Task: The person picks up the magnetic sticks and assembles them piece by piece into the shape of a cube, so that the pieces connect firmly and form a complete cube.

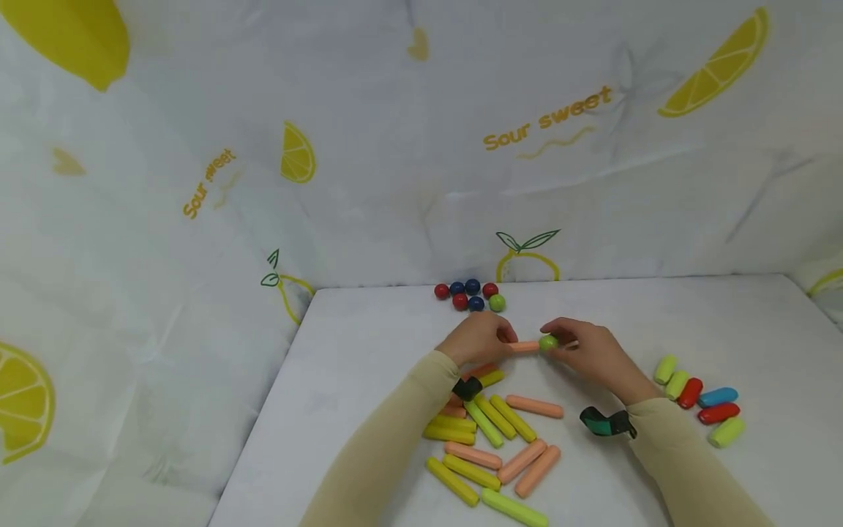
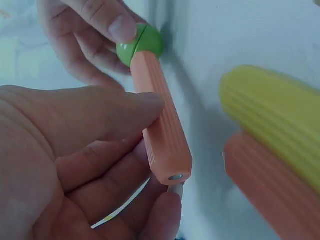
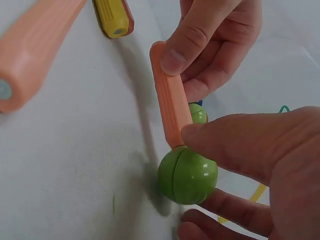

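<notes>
Pinch grip, both hands nearly closed: left hand [image 1: 479, 337] on peach ribbed rod [image 2: 168, 131], right hand [image 1: 593, 356] on green ball [image 3: 186, 177] touching its end | above white tabletop [image 1: 369, 351] | I'd guess light, stiff, ball slippery; I'd hold rod by its ribs.

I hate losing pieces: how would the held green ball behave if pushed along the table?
The green ball would probably roll, being round. Its glossy surface may be slippery. It looks stiff, with no visible dent in the right hand.
</notes>
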The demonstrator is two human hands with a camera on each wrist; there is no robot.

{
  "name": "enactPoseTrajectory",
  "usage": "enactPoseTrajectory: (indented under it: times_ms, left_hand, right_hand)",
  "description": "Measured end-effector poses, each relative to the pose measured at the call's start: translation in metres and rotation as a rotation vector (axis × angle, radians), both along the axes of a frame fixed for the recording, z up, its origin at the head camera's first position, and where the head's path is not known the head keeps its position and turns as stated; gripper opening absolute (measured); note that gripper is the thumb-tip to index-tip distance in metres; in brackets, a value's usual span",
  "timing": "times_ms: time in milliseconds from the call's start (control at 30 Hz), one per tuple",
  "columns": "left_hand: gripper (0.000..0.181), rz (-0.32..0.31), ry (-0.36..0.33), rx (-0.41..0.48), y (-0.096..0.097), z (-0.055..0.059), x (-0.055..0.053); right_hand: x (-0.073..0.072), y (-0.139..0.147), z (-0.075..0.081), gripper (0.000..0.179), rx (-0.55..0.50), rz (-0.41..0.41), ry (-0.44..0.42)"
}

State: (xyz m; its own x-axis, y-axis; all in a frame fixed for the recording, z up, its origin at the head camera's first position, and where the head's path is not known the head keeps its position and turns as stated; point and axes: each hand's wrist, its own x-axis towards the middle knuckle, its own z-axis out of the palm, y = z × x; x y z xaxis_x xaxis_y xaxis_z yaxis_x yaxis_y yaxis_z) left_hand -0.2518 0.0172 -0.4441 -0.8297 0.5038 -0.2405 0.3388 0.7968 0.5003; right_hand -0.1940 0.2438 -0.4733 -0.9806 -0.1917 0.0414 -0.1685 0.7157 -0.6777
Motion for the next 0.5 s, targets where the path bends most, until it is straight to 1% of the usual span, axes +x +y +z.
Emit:
enactPoseTrajectory:
  times_ms: [133, 233, 300, 333, 367, 400, 433, 500]
  left_hand:
    - [0.010, -0.051, 0.006, -0.003, 0.012, -0.002, 0.000]
    - [0.012, -0.073, -0.006, 0.017, 0.020, 0.000, 0.001]
    - [0.013, -0.061, -0.024, 0.035, 0.022, 0.002, -0.001]
    - [0.014, -0.050, -0.017, 0.043, 0.023, 0.003, -0.003]
    - [0.016, -0.032, 0.004, 0.039, 0.024, 0.004, -0.007]
    - [0.018, -0.019, 0.048, 0.024, 0.024, 0.005, -0.011]
    - [0.019, -0.006, 0.101, 0.001, 0.025, 0.005, -0.016]
    - [0.023, 0.021, 0.243, -0.079, 0.026, 0.002, -0.028]
  right_hand:
    - [-0.002, 0.004, -0.002, 0.039, 0.033, 0.023, 0.021]
    - [-0.003, 0.008, -0.003, 0.032, 0.044, 0.037, 0.013]
    - [-0.003, 0.009, -0.003, 0.026, 0.048, 0.041, -0.003]
    - [-0.004, 0.010, -0.003, 0.023, 0.051, 0.039, -0.012]
    - [-0.004, 0.010, -0.002, 0.021, 0.054, 0.036, -0.016]
    - [-0.004, 0.011, -0.002, 0.020, 0.061, 0.032, -0.018]
    - [-0.005, 0.012, -0.002, 0.019, 0.066, 0.026, -0.022]
    - [-0.005, 0.013, -0.003, 0.019, 0.075, 0.006, -0.031]
